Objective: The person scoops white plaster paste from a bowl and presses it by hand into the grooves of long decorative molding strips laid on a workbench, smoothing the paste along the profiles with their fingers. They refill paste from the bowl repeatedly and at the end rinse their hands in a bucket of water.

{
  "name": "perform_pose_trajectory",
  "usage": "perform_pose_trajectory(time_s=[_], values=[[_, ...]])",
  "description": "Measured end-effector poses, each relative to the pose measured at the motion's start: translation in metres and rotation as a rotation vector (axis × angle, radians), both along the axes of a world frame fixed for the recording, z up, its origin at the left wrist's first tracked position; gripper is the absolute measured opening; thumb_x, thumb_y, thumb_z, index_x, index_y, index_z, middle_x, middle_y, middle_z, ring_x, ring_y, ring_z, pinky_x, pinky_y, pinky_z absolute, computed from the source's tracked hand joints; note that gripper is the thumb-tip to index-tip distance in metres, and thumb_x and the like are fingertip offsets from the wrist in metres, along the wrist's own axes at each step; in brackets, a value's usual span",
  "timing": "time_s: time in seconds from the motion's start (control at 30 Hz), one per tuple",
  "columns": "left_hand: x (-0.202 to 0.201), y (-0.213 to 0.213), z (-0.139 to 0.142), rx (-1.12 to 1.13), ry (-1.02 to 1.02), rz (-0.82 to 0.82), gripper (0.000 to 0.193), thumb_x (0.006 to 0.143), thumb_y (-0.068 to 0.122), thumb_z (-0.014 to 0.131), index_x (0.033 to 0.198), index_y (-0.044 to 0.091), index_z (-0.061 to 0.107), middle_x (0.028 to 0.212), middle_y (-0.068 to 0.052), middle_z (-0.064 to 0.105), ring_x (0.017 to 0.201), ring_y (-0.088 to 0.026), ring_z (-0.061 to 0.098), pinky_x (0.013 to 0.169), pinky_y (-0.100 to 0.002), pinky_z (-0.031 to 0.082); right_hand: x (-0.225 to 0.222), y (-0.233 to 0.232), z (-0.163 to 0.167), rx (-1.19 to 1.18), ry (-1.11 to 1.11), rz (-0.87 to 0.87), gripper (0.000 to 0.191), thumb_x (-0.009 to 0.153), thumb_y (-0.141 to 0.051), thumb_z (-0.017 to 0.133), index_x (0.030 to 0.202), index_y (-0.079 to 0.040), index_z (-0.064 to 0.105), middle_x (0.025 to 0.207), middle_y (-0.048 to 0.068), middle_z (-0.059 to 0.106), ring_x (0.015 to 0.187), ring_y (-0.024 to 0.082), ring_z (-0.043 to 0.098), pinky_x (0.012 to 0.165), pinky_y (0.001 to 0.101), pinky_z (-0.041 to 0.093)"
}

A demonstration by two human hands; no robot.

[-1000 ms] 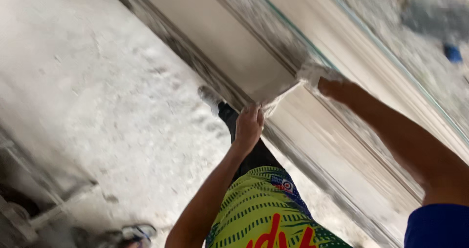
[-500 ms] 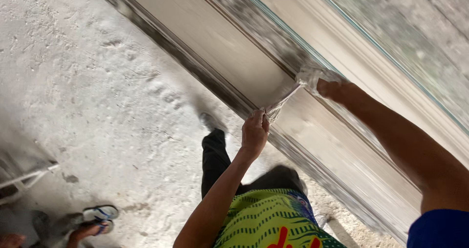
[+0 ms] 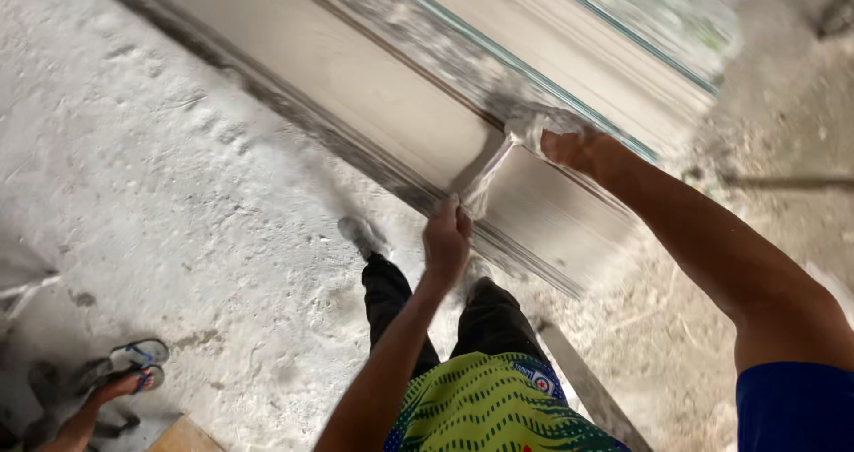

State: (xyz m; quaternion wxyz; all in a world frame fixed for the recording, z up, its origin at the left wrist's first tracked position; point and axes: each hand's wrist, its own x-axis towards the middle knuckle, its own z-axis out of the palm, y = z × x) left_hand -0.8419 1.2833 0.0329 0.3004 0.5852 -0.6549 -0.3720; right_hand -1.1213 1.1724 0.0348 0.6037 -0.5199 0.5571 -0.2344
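White plaster moulding under both hands

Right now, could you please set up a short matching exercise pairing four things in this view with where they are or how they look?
Things:
1. left hand
2. right hand
3. sandalled foot
4. long moulding

Descriptions:
A. bottom left corner, on the dusty floor
B. pale and grey, running diagonally across the view
C. at the near edge of the moulding, gripping the lower end of a scraper strip
D. at the far edge of the moulding, on the upper end of the strip

Pairs: 1-C, 2-D, 3-A, 4-B
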Motion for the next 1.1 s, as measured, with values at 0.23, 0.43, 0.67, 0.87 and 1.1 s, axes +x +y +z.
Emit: perform_pose_trajectory(time_s=[0.23,0.43,0.67,0.87,1.1], values=[[-0.105,0.146,-0.025,-0.101,0.047,-0.071,0.018,0.101,0.006,0.061,0.116,-0.003,0.063,0.093,-0.016,0.068,0.079,-0.026,0.069,0.064,-0.037,0.059,-0.102,0.156,-0.032,0.037,0.111,-0.109,0.035,0.112,-0.028,0.045,0.135,-0.003,0.055,0.138,0.017,0.058,0.123,0.021,0.059,0.1,0.0269,0.05],[-0.153,0.216,-0.037,0.169,0.088,-0.235,0.007,0.105,0.006,0.057,0.108,0.001,0.061,0.084,-0.01,0.064,0.068,-0.021,0.067,0.056,-0.034,0.057,-0.064,0.315,-0.038,-0.162,-0.013,-0.914,0.034,0.113,-0.027,0.045,0.133,-0.003,0.057,0.135,0.018,0.06,0.12,0.021,0.061,0.097,0.0261,0.053],[-0.174,0.24,-0.027,-0.207,0.019,-0.65,0.029,0.087,0.008,0.071,0.11,0.002,0.055,0.103,-0.017,0.065,0.086,-0.027,0.066,0.071,-0.036,0.059,0.009,0.367,-0.1,-0.492,-1.119,-1.34,0.032,0.114,-0.027,0.045,0.131,-0.003,0.058,0.132,0.019,0.062,0.117,0.021,0.064,0.093,0.0251,0.056],[-0.137,0.229,0.002,-0.311,-0.049,-0.994,0.028,0.098,0.01,0.075,0.113,-0.001,0.054,0.098,-0.014,0.062,0.083,-0.022,0.065,0.074,-0.034,0.061,-0.099,0.336,-0.08,-0.683,-1.534,-0.945,0.022,0.106,-0.019,0.058,0.117,-0.004,0.069,0.122,0.022,0.069,0.104,0.022,0.073,0.064,0.0239,0.061],[-0.012,0.133,0.039,0.15,0.364,-0.581,0.018,0.097,0.006,0.068,0.11,-0.002,0.059,0.092,-0.012,0.067,0.069,-0.017,0.067,0.057,-0.032,0.058,-0.102,0.222,-0.026,-0.505,-0.356,-1.464,0.035,0.108,-0.03,0.078,0.099,-0.005,0.056,0.091,0.012,0.061,0.077,0.024,0.058,0.065,0.0394,0.053]])
